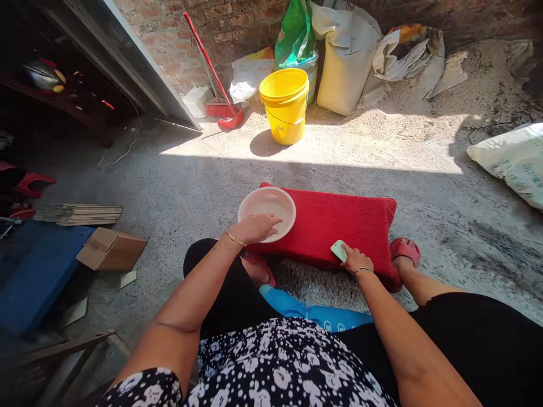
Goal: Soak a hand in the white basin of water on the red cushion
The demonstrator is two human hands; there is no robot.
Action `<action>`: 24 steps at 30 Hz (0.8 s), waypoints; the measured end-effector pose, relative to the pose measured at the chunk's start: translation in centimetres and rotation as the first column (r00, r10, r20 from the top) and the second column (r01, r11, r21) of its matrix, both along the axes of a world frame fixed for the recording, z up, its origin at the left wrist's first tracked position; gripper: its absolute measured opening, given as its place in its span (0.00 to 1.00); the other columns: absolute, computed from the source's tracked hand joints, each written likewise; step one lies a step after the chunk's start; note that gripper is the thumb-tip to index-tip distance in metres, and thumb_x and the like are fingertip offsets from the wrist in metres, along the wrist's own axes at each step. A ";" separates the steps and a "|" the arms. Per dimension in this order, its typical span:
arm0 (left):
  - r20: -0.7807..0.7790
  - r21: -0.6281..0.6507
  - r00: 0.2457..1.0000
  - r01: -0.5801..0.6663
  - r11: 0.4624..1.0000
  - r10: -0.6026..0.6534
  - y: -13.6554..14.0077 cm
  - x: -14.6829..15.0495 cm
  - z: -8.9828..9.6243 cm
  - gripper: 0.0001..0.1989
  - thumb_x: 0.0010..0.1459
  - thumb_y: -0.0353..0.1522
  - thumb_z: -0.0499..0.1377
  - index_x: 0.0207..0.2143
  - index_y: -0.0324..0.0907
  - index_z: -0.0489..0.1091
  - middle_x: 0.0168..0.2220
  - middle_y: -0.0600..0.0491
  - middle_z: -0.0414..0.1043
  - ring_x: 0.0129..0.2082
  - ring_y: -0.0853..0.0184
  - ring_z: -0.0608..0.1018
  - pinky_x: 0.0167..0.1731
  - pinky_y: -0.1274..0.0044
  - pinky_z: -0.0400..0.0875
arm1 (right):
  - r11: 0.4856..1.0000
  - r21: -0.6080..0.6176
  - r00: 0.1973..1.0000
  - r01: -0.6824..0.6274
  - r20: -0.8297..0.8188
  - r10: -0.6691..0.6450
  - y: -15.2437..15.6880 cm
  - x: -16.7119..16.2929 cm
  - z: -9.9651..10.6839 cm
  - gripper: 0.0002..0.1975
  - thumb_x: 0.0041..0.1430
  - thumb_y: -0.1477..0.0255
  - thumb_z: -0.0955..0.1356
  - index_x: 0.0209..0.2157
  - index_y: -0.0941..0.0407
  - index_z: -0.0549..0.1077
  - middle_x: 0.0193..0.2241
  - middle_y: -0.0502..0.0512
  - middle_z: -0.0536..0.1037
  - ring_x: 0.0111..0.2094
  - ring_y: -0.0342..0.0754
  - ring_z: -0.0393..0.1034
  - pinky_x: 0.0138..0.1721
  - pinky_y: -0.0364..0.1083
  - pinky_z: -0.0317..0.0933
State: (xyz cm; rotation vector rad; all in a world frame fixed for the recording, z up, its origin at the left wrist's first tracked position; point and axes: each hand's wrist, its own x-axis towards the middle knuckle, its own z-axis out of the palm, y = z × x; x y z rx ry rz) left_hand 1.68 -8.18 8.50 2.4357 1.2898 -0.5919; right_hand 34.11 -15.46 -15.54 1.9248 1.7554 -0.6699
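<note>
My left hand (258,227) is over the near side of a white basin (243,212), palm down, with its fingers stretched out and nothing held in them. The basin stands at the left end of a low bench under a red cloth (335,217). Near the bench's front edge, my right hand (358,261) has its fingers on one end of a pale green phone (338,250), which lies on or just above the cloth. The undersides of the right fingers are hidden.
A yellow bucket (288,121) stands beyond the bench, beside a red broom (218,104) and a full pale sack (345,68). To the left are a cardboard box (108,251) and stacked flat boards (80,215). Another white sack (515,161) lies far right.
</note>
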 end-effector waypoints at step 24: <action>-0.094 -0.122 0.993 -0.081 0.989 0.070 5.3 -4.4 -7.5 0.18 0.63 0.35 0.51 0.54 0.45 0.67 0.52 0.44 0.71 0.50 0.57 0.74 0.48 0.67 0.67 | 0.995 0.000 0.990 -0.099 0.103 0.099 1.0 -3.8 1.8 0.32 0.59 0.62 0.67 0.64 0.44 0.57 0.50 0.60 0.70 0.49 0.55 0.67 0.45 0.49 0.57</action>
